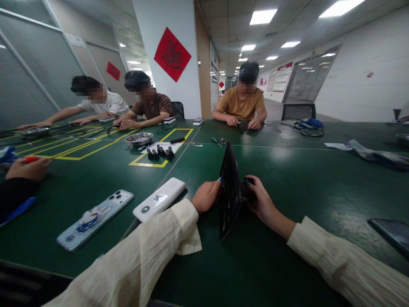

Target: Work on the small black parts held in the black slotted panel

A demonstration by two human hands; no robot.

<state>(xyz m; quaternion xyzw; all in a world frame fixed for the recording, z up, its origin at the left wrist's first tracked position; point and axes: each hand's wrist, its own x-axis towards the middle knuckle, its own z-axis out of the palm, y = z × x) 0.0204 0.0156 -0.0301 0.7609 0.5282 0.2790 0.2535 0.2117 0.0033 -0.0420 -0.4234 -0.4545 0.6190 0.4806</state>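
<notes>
A thin black panel (230,192) stands on edge in front of me, seen almost side-on. My left hand (207,196) is closed on its left side, with the thumb against the face. On the other side my right hand (262,198) grips a dark part (248,189) that juts out from the back of the panel. What kind of device it is, I cannot make out. Beside my left forearm lies a white power bank (159,199) with a small round display. Further left is a phone (95,219) in a pale blue cartoon case.
Several black cylindrical parts (161,152) stand near a metal bowl (139,138) inside yellow tape lines. A dark phone-like slab (391,232) lies at right. Several people sit around the green table (303,179); a co-worker's hand (28,168) is at left.
</notes>
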